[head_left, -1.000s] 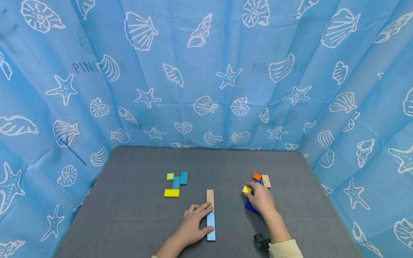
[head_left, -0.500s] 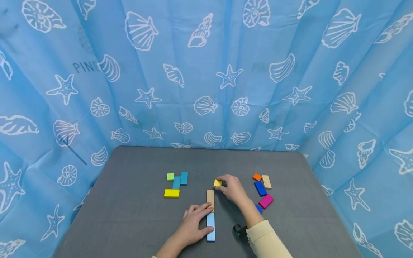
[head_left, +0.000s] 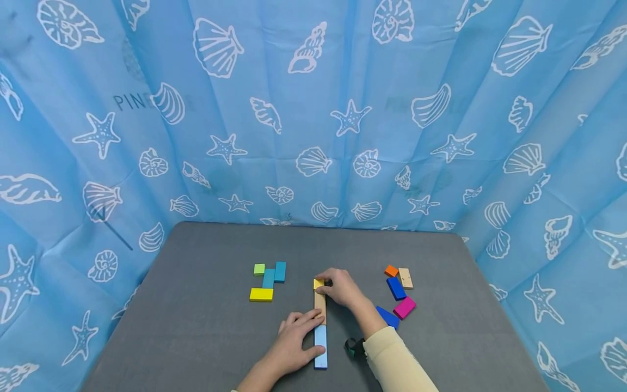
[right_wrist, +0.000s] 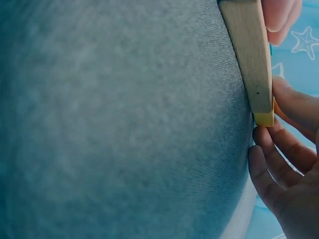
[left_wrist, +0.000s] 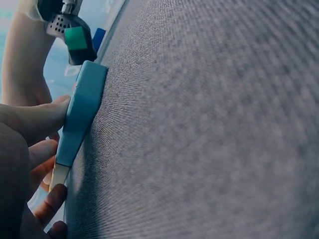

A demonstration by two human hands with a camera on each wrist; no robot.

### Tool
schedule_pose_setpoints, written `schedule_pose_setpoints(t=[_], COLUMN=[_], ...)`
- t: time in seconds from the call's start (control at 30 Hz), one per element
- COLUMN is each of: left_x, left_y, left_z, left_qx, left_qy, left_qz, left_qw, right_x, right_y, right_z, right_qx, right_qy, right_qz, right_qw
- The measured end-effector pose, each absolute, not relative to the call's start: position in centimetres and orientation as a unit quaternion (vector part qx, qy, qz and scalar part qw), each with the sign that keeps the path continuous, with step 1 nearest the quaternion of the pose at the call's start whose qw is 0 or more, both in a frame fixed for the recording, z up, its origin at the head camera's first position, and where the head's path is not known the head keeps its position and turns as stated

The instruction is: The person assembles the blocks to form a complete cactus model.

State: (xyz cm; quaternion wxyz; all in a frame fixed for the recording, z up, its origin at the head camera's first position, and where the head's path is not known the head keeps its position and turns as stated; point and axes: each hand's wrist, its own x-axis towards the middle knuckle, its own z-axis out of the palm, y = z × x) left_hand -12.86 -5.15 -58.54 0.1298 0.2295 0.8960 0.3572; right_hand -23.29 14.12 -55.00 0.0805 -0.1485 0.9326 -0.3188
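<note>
A light blue block (head_left: 320,348) and a plain wooden block (head_left: 320,302) lie end to end in a line at the middle of the table. My left hand (head_left: 293,344) rests on them, fingertips on the wooden block and thumb on the light blue one. At the far end of the line, my right hand (head_left: 341,288) pinches a small yellow block (head_left: 318,284) between thumb and fingers. In the right wrist view, the yellow block (right_wrist: 264,119) sits against the end of the wooden block (right_wrist: 251,55).
Left of the line lie a green block (head_left: 259,269), two teal blocks (head_left: 268,278) and a yellow oblong block (head_left: 261,294). On the right are an orange block (head_left: 391,270), a wooden block (head_left: 405,278), two blue blocks (head_left: 396,288) and a magenta block (head_left: 404,308). A patterned curtain (head_left: 313,136) hangs behind the table.
My right hand has carried the small yellow block leftward from the right-hand blocks to the far end of the wooden block. The left hand has stayed in place.
</note>
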Motion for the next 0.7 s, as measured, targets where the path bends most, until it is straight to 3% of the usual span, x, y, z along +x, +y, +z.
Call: schedule_pose_setpoints(t=[0.37,0.7], left_x=[-12.9,-12.8], left_y=[-5.2,-5.0], left_z=[-58.4,-58.5], left_qx=[0.227,0.223], left_qy=[0.896,0.903], left_qz=[0.357,0.344], left_qw=[0.133,0.127], right_x=[-23.1,-21.1], right_y=[14.1,16.0], right_z=[-55.0,-52.2], right_qx=[-0.167,-0.144], right_qy=[0.931,0.928], right_qz=[-0.315,-0.342], right_qw=[0.079,0.013])
